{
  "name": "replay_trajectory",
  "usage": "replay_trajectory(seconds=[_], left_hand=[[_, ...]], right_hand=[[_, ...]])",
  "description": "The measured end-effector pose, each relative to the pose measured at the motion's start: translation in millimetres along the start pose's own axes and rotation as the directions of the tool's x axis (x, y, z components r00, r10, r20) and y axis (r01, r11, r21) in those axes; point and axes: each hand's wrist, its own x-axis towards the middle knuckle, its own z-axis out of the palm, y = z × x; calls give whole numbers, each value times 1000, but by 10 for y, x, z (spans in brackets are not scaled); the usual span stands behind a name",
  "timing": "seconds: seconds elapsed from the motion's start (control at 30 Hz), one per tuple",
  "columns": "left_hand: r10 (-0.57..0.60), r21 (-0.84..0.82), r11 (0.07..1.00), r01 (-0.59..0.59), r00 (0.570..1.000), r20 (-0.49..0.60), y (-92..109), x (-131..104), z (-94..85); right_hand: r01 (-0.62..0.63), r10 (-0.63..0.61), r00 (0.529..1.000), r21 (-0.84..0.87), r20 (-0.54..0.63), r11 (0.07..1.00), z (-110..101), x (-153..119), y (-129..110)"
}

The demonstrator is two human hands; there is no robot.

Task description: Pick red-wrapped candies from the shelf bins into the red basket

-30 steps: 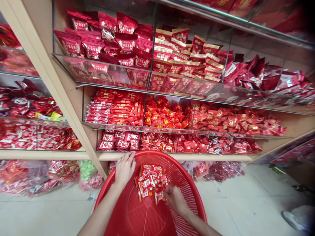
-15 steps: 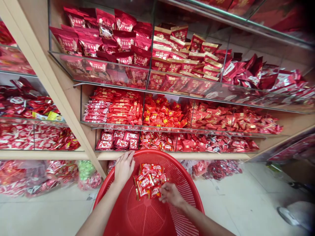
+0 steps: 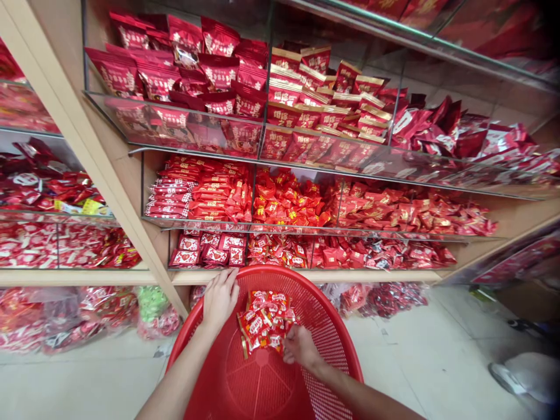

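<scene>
From my end I see the right hand curled inward, fingers bent close together, at the right edge of a small pile of wrapped sweets; whether a packet is pinched in it I cannot tell. The left hand drapes over the basket's far rim, fingers together and only slightly bent, probably to steady it; I cannot tell how firmly it grips. The sweets lie heaped on the far part of the red basket's floor, the near part bare, and the high wall likely keeps them in. Just beyond stands the shelf unit, its packets sorted by wrapper, with clear dividers and front panels that seem meant to stop spills. Bulging plastic bags sit beneath on the tiled floor, perhaps as spare stock.
</scene>
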Motion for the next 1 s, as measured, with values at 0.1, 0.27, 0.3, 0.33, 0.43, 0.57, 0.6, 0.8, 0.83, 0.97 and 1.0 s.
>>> replay_trajectory(seconds=[0.1,0.27,0.3,0.33,0.43,0.57,0.6,0.8,0.83,0.97,1.0], left_hand=[[-3,-8,1000,3,1000,7,8,0,-9],[-3,-5,1000,3,1000,-2,13,-4,-9],[-1,-6,1000,1,1000,-4,13,-7,-7],[1,-7,1000,-1,1000,-6,12,-9,-6],[5,-10,1000,-6,1000,-12,8,-17,-2],[4,-4,1000,-4,1000,-10,6,-21,-4],[4,-1,1000,-4,1000,-10,6,-20,-6],[1,12,1000,-1,1000,3,9,-5,-8],[2,13,1000,-2,1000,5,9,-3,-6],[2,17,1000,-2,1000,-3,2,-2,6],[4,18,1000,-3,1000,-7,-3,-4,10]], right_hand=[[85,-119,992,-490,-40,868,-93,-108,-198],[460,-210,882,-677,421,574,76,-319,-523],[503,-208,855,-660,476,558,153,-337,-555],[521,-201,841,-654,502,549,231,-344,-577],[516,-204,846,-658,493,548,416,-307,-613],[526,-250,844,-639,475,562,503,-242,-642],[531,-257,840,-632,477,564,499,-240,-642],[566,-200,801,-602,565,564,303,-291,-516],[560,-180,799,-601,574,570,258,-295,-481],[501,-182,845,-626,502,597,126,-291,-384],[489,-185,854,-631,485,602,101,-285,-383]])
